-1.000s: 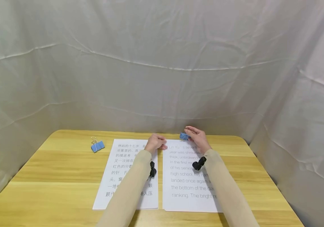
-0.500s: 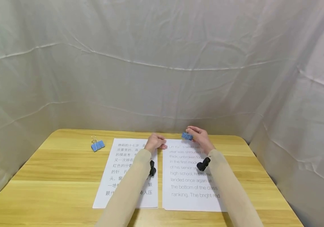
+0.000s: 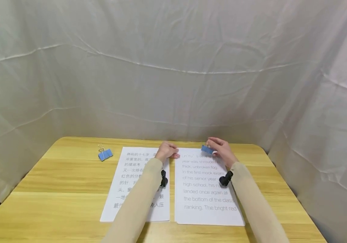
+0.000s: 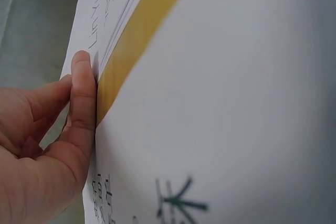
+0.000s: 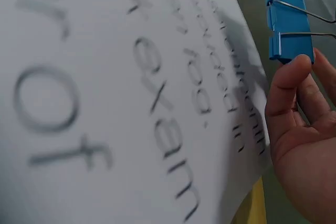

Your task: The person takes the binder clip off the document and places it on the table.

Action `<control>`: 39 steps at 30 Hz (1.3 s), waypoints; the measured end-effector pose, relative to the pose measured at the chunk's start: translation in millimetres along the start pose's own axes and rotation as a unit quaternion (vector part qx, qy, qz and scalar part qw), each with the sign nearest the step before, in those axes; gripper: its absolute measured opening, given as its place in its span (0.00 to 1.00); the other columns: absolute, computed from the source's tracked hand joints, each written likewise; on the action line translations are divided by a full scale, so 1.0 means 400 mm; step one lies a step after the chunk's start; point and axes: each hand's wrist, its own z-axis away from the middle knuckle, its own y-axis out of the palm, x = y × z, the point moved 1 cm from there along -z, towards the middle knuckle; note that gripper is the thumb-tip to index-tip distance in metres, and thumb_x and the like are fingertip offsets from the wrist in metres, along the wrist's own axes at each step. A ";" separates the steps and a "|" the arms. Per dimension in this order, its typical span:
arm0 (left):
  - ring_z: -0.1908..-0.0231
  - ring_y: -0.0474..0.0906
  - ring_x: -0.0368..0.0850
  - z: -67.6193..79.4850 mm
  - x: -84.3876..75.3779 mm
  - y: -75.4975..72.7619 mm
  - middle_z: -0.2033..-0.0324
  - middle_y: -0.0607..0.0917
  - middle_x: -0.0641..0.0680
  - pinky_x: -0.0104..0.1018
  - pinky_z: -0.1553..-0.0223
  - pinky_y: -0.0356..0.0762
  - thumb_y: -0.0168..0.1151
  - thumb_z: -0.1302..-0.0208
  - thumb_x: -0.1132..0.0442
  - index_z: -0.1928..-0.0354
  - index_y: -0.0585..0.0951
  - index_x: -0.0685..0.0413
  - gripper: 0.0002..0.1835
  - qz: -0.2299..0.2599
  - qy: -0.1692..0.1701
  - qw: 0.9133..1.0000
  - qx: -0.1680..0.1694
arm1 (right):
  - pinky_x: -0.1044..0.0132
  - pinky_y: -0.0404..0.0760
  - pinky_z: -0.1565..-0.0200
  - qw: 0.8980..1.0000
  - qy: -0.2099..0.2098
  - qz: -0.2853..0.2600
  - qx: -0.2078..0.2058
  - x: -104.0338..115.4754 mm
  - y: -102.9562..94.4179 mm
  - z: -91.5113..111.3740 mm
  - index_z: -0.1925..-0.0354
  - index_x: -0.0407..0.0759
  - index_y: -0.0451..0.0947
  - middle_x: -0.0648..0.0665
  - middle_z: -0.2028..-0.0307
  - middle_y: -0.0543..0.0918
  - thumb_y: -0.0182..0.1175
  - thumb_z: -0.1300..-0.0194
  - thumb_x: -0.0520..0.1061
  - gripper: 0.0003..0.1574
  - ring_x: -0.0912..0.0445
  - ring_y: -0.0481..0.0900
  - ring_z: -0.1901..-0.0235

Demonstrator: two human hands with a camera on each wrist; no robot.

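Along the far edge of the right-hand stack of printed paper (image 3: pixel 206 189), my right hand (image 3: pixel 224 152) pinches a blue binder clip (image 3: pixel 207 149) with wire handles. In the right wrist view the clip (image 5: pixel 290 24) sits above the thumb, mouth toward the sheet, and the jaws look closed. My left hand (image 3: pixel 167 151) holds the near-left top corner of that same stack between thumb and forefinger. The left wrist view shows the thumb (image 4: pixel 82 85) lying over the corner, with the forefinger behind it. My left forearm covers part of the left-hand stack (image 3: pixel 121 192).
A second blue binder clip (image 3: pixel 105 155) lies on the wooden table (image 3: pixel 55 189), left of the stacks, one handle standing up. A narrow strip of wood shows between the two stacks. Grey cloth (image 3: pixel 173 84) hangs behind the table and on both sides.
My right hand has slid to the right along the stack's top edge with the binder clip, uncovering more printed lines. My left hand has stayed at the corner.
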 end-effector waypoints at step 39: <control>0.73 0.88 0.47 0.001 0.003 -0.006 0.68 0.88 0.63 0.36 0.65 0.86 0.61 0.34 0.70 0.44 0.79 0.67 0.17 -0.020 -0.001 1.000 0.008 | 0.73 0.81 0.65 0.995 0.060 0.060 -0.055 -0.089 -0.208 0.083 0.29 0.37 0.62 0.38 0.40 0.70 0.60 0.37 0.69 0.52 0.55 0.72 0.56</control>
